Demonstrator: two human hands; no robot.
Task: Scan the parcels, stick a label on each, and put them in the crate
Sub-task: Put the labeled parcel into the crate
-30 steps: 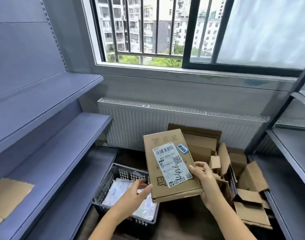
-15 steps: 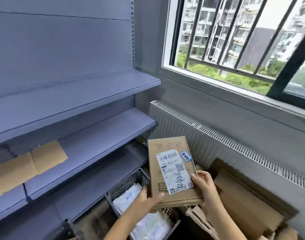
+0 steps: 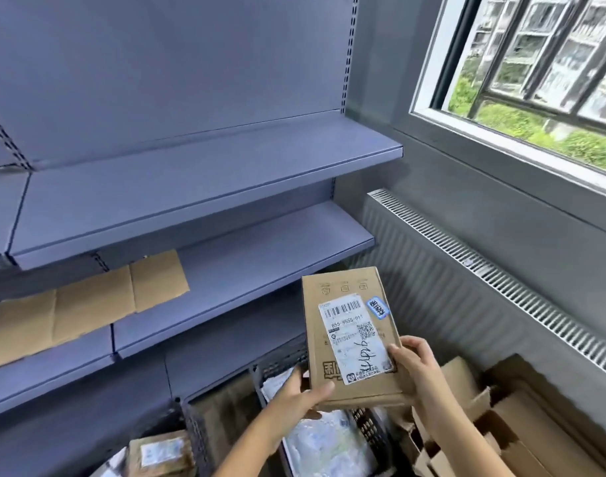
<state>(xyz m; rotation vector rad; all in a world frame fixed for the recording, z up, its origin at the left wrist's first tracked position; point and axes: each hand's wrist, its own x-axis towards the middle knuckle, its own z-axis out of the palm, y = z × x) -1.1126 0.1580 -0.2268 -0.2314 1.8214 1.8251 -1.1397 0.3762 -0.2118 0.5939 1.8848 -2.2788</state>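
Cardboard parcel is held up w/ both hands, label side up, above the dark crate. Lower-left corner is gripped by L hand: thumb laid across the top face, fingers curled underneath. Right edge is gripped by R hand, thumb pressed at the edge of the white label, fingers wrapped behind. White poly bags are seen in the crate, directly below the parcel.

White label on parcel — printed 855-8555-011, barcode above — handwritten digits unclear.
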